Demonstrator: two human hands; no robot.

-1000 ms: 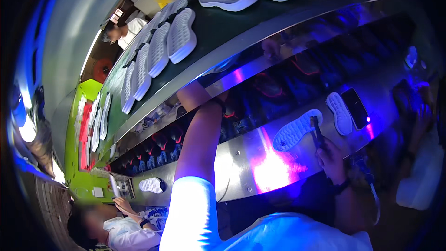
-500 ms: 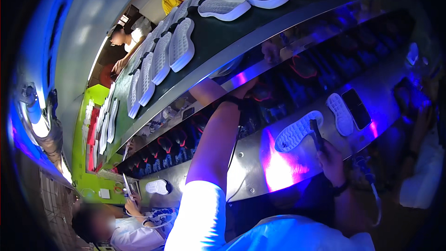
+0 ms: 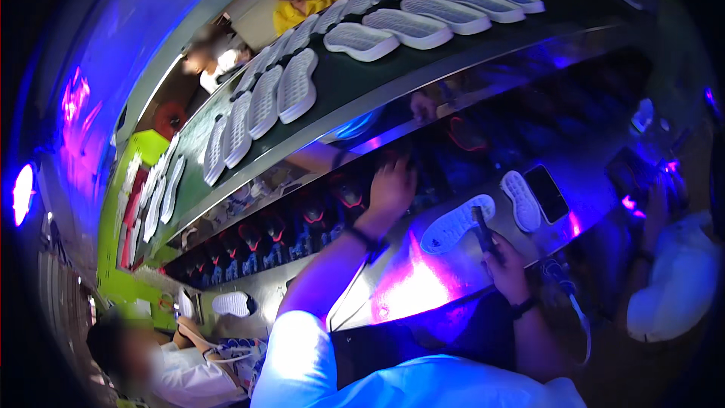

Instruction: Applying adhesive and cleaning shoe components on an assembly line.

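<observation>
My left hand (image 3: 393, 187) reaches over the dark trough beyond the metal ledge. Its fingers are partly spread, close to a dark shoe upper; contact there is too dim to tell. Closed round a dark, slim brush-like tool (image 3: 484, 231), my right hand (image 3: 507, 264) keeps the tool's tip on a white shoe sole (image 3: 450, 231). That sole lies textured side up on the metal ledge (image 3: 400, 253). A second white sole (image 3: 521, 200) rests to its right, beside a black phone (image 3: 546, 193).
Dark shoe uppers with red collars (image 3: 313, 210) line the trough. Beyond it, rows of white soles (image 3: 362, 41) lie on a dark green belt (image 3: 355, 94). One person sits at the lower left (image 3: 200, 370), another at the right (image 3: 672, 279). A hose (image 3: 580, 317) hangs from the ledge's front.
My left hand, hidden in the trough before, now shows, with the arm drawn back and left. My right hand keeps the tool on the sole. The whole view has shifted.
</observation>
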